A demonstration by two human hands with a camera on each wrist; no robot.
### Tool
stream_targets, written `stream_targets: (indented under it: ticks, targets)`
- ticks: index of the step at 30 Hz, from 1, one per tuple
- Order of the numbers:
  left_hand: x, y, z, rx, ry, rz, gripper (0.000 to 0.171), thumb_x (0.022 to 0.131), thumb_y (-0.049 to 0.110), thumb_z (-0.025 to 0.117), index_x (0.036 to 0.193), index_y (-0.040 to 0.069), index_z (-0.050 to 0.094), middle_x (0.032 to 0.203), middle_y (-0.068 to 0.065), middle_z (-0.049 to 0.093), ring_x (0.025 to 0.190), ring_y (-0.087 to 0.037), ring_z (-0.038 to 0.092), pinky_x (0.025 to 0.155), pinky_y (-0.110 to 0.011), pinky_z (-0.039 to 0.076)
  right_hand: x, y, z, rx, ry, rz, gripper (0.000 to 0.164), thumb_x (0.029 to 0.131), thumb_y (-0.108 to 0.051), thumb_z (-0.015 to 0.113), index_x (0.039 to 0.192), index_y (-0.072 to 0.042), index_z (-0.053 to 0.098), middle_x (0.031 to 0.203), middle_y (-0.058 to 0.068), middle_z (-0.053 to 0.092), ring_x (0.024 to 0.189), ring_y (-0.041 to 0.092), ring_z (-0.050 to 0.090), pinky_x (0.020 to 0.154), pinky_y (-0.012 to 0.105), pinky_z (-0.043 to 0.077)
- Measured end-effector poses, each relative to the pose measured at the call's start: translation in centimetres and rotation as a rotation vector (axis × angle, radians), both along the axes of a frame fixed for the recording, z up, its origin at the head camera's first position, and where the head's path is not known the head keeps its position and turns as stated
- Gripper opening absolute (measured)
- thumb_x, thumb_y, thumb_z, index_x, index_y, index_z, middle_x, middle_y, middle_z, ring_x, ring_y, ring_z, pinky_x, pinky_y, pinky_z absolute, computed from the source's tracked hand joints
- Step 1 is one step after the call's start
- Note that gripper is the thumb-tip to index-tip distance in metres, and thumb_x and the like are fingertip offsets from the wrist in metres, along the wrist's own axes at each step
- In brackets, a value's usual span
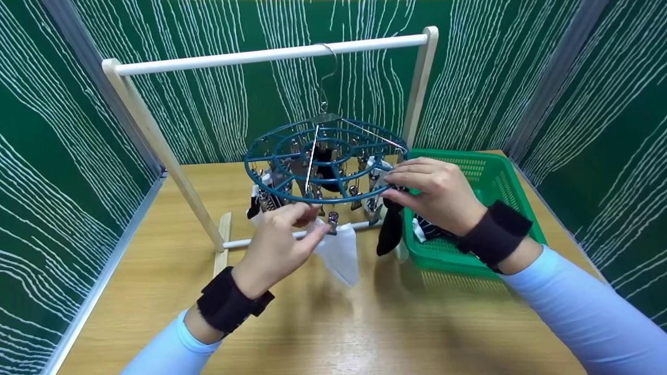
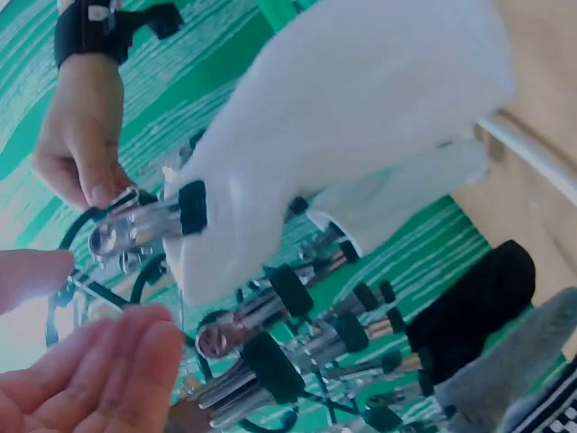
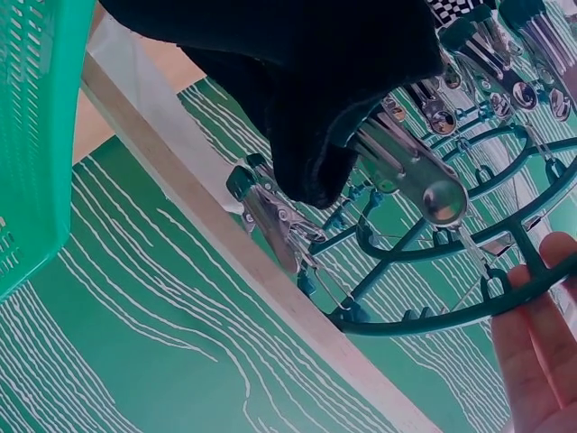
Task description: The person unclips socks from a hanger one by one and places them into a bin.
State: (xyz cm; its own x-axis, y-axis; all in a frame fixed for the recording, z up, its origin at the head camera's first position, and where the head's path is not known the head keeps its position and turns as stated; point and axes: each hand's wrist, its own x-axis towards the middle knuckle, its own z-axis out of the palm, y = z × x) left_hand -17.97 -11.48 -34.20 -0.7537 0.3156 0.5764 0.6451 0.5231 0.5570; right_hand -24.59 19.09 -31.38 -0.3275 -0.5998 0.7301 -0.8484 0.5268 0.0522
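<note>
A round teal clip hanger (image 1: pixel 341 200) with metal clips hangs by its hook from a rack's bar. My right hand (image 1: pixel 435 190) pinches its rim at the right, thumb below and fingers above; the right wrist view shows fingertips (image 3: pixel 518 338) against the rim. At the front, a white sock (image 1: pixel 341 255) dangles from a clip (image 2: pixel 135 230). My left hand (image 1: pixel 281 239) is right beside that clip, its thumb and fingers apart in the left wrist view. Under my right hand a black sock (image 3: pixel 297 54) hangs from another clip.
The wooden rack (image 1: pixel 271 54) stands on the table (image 1: pixel 172 291). A green basket (image 1: pixel 513 195) at the right holds a dark striped cloth item (image 1: pixel 435 229). More socks, black, grey and checkered, hang around the ring. Green walls with white streaks enclose the table.
</note>
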Motion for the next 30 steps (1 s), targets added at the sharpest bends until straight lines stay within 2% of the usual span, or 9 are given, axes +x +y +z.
stream_targets:
  ticks: [5,10,17,26,28,30]
  targets:
    - [-0.6,0.6,0.0,-0.072,-0.122,-0.038,0.034,0.103,0.015,0.076,0.125,-0.011,0.072,0.128,-0.027,0.076,0.117,-0.040,0.076,0.102,-0.053,0.062,0.1,-0.1,0.1,-0.002,-0.001,-0.001,0.025,0.086,-0.012,0.093,0.105,0.000,0.084,0.102,0.019,0.083,0.096,0.035,0.081,0.087,0.051,0.067]
    - [-1.2,0.8,0.1,-0.085,-0.197,-0.079,0.037,0.106,0.018,0.072,0.131,-0.010,0.071,0.129,-0.024,0.077,0.122,-0.035,0.075,0.107,-0.051,0.060,0.1,-0.1,0.1,-0.005,-0.002,-0.010,0.025,0.085,-0.012,0.093,0.106,0.000,0.084,0.102,0.018,0.083,0.096,0.035,0.081,0.087,0.051,0.067]
    - [-1.7,0.9,-0.1,-0.060,-0.159,-0.114,0.029,0.104,0.013,0.074,0.123,-0.010,0.075,0.113,-0.020,0.082,0.102,-0.030,0.080,0.092,-0.047,0.065,0.0,-0.1,-0.3,-0.037,0.011,0.009,0.025,0.084,-0.008,0.093,0.106,0.001,0.084,0.102,0.018,0.083,0.095,0.035,0.081,0.085,0.052,0.067]
    - [-1.8,0.9,-0.1,-0.028,-0.171,-0.096,0.019,0.102,0.011,0.076,0.111,-0.006,0.081,0.107,-0.020,0.083,0.098,-0.031,0.082,0.089,-0.046,0.067,0.6,-0.1,-0.4,-0.093,-0.029,0.011,0.027,0.083,-0.005,0.093,0.106,0.002,0.083,0.107,0.019,0.082,0.102,0.035,0.077,0.090,0.051,0.065]
    - [-1.8,0.9,-0.1,-0.026,-0.166,-0.090,0.018,0.102,0.010,0.076,0.109,-0.006,0.081,0.107,-0.020,0.083,0.096,-0.031,0.082,0.087,-0.046,0.068,0.9,-0.1,-0.4,-0.111,-0.045,-0.004,0.029,0.084,-0.007,0.094,0.108,0.002,0.082,0.110,0.019,0.082,0.105,0.035,0.076,0.094,0.048,0.064]
    - [-1.8,1.0,-0.2,-0.022,-0.166,-0.087,0.018,0.102,0.011,0.076,0.109,-0.006,0.081,0.107,-0.020,0.083,0.096,-0.031,0.082,0.086,-0.045,0.068,1.3,0.0,-0.5,-0.132,-0.057,-0.025,0.032,0.084,-0.009,0.094,0.111,0.002,0.081,0.113,0.019,0.081,0.107,0.035,0.075,0.100,0.040,0.062]
